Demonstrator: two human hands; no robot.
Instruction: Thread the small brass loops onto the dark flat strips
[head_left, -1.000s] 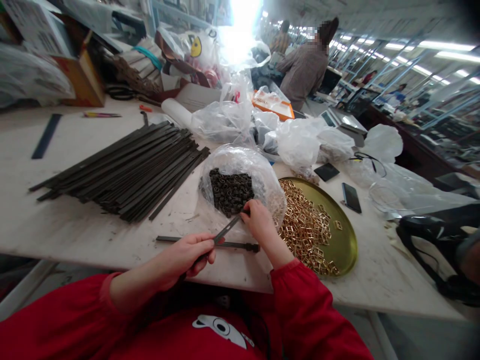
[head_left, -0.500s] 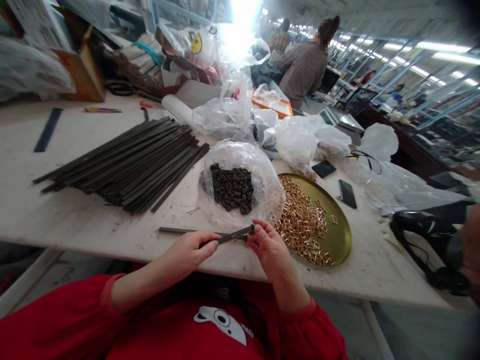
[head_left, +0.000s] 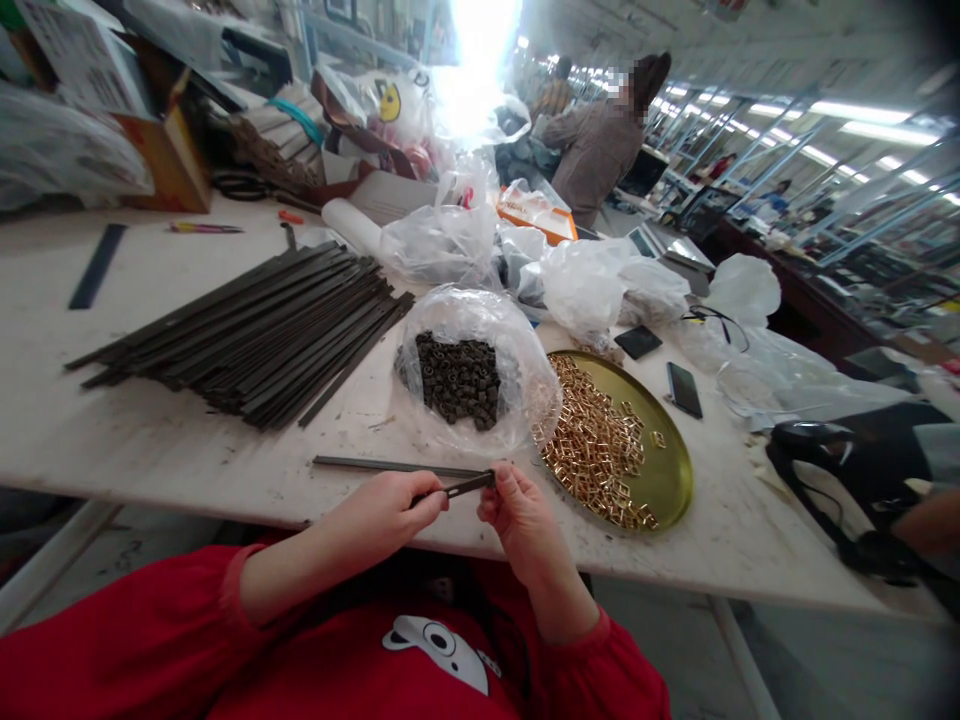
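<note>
A narrow dark strap (head_left: 466, 486) with a slot in it is stretched between my two hands at the table's front edge. My left hand (head_left: 401, 508) is closed on its left part, thumb and forefinger pinching it. At the strap's right end my right hand (head_left: 519, 512) pinches with the fingertips; whether a small loop sits there is too small to tell. Just behind them another dark strap (head_left: 375, 464) lies flat on the table. Beyond is a clear plastic bag (head_left: 525, 370) holding many small dark loops (head_left: 461, 380). Gold metal buckles (head_left: 592, 440) are heaped on a round gold tray (head_left: 671, 475) to the right.
A big pile of dark straps (head_left: 247, 340) covers the table's left side. Two phone-like black objects, one a phone (head_left: 684, 390), lie behind the tray. Plastic bags (head_left: 450, 240) and boxes crowd the back. A person (head_left: 600, 150) stands beyond; another person's arm (head_left: 930, 522) shows at far right.
My right hand has come slightly down and left with the strap's end. The strap has turned a little, so its slot shows near my left fingers. The view has shifted slightly.
</note>
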